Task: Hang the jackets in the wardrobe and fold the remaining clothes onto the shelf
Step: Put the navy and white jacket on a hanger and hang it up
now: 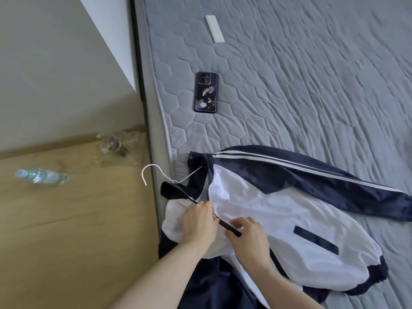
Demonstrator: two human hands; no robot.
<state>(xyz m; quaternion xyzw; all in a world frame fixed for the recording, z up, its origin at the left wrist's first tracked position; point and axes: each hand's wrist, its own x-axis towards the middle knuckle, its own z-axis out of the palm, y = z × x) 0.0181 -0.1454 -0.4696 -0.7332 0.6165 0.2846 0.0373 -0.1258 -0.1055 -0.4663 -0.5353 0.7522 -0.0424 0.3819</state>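
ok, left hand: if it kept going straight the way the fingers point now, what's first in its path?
The left hand points up-left along the jacket's zipper line, so it would probably meet the dark collar first, then the white hanger beyond it. Height above the fabric is unclear.

Your left hand (199, 221) pinches the zipper on the white-and-navy jacket (278, 210), your right hand (247, 237) grips the zipper band just beside it. White hanger (156, 173) pokes from the collar at ten o'clock; phone (206, 92) lies at twelve on the mattress (312, 85).
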